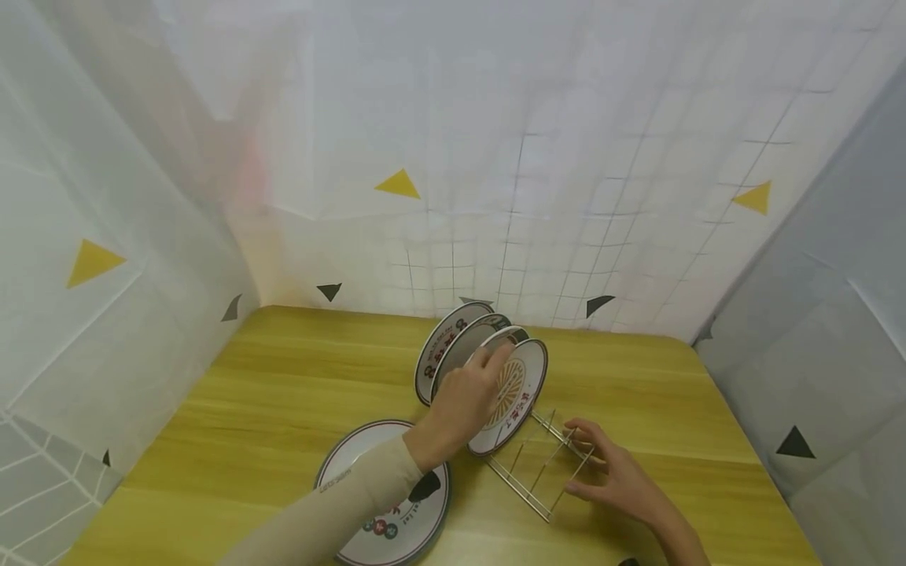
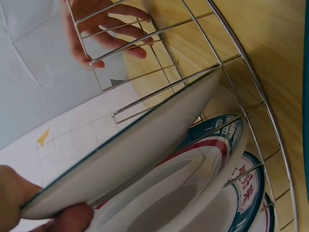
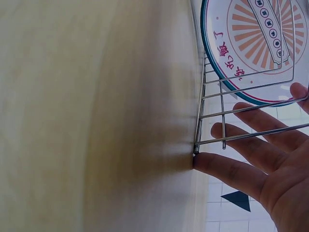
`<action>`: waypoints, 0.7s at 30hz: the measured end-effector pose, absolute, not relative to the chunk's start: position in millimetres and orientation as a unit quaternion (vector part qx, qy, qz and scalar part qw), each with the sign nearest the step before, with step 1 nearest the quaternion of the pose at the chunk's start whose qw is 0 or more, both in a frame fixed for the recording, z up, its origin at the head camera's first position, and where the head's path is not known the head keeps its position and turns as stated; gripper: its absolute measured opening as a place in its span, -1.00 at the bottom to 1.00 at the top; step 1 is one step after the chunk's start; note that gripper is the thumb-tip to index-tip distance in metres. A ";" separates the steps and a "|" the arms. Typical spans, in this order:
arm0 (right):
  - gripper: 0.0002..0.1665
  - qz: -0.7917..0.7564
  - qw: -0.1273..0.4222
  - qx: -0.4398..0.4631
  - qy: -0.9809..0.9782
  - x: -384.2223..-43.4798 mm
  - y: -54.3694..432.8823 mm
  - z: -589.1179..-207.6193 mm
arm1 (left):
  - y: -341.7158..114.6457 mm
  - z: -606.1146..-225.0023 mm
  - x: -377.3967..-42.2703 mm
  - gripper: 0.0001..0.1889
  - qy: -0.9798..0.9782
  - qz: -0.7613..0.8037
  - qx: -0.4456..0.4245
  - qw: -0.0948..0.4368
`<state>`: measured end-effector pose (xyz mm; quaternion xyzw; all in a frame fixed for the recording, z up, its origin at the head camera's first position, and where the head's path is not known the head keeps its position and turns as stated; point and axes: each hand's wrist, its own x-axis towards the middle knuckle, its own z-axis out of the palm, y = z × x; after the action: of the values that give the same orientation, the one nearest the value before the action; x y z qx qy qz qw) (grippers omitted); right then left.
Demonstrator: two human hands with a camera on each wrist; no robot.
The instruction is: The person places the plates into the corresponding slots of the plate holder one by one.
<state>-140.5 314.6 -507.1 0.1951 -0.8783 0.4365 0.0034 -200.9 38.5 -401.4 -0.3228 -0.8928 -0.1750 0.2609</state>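
Observation:
My left hand (image 1: 460,401) pinches the edge of a white plate (image 1: 515,385) with an orange sunburst and red lettering, thumb on one face. This plate leans in a wire dish rack (image 1: 520,489), in front of several other upright plates (image 1: 428,362). The left wrist view catches it nearly edge-on, with its teal rim (image 2: 125,133) between the rack wires and the other plates behind. My right hand (image 1: 623,479) is at the rack's near right end, fingers spread and loosely extended. Its fingertips touch the end wires (image 3: 256,133) in the right wrist view.
Left of the rack, a stack of plates (image 1: 425,523) lies flat on the wooden table (image 1: 283,393), partly covered by the left sleeve. White sheeting (image 1: 354,259) with yellow and black triangles walls in the table at the back and sides.

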 end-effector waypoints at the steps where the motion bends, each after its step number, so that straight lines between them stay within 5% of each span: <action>1: -0.05 0.437 0.004 0.196 -0.878 -140.2 314.6 -507.1 | 38.5 -401.4 -200.4 -0.43 -0.895 -0.173 -0.321 0.258; 12: -0.02 0.431 0.015 0.192 -0.881 -140.0 314.9 -509.7 | 38.2 -400.3 -198.4 -0.75 -0.911 -0.142 -0.297 0.248; 21: -0.05 0.429 0.020 0.206 -0.879 -139.9 315.5 -509.3 | 32.2 -389.0 -195.9 -0.72 -0.898 -0.192 -0.312 0.245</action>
<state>-139.9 315.5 -509.3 0.2065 -0.8794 0.4286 0.0198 -195.9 32.2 -389.0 -0.3121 -0.8975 -0.1918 0.2455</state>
